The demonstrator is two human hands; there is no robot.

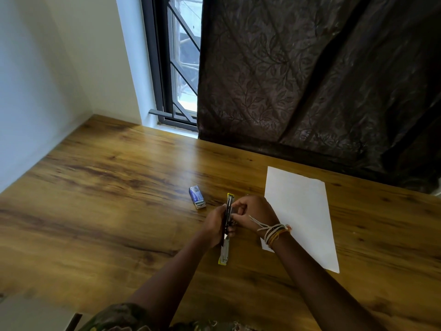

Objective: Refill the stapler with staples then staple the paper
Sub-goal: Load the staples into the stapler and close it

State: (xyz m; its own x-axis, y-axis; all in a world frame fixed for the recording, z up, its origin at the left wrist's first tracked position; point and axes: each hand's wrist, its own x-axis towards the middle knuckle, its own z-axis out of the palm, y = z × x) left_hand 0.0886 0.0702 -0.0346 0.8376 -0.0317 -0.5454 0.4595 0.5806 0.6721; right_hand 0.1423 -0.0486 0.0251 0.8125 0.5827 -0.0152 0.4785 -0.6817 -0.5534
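A yellow and black stapler (pixel 226 249) lies folded open flat on the wooden table (pixel 107 187), one end pointing away from me and the other toward me. My left hand (pixel 216 226) grips its middle from the left. My right hand (pixel 253 215) is closed over the far half, fingertips pinched at the metal channel; whether it holds staples is hidden. A small blue staple box (pixel 197 196) with its tray slid out lies to the left of the stapler. A white sheet of paper (pixel 303 216) lies to the right, partly under my right wrist.
A dark patterned curtain (pixel 310 80) hangs along the table's far edge. A barred window (pixel 177 68) and a white wall (pixel 47 91) stand at the far left. Bare wood spreads to the left of the staple box.
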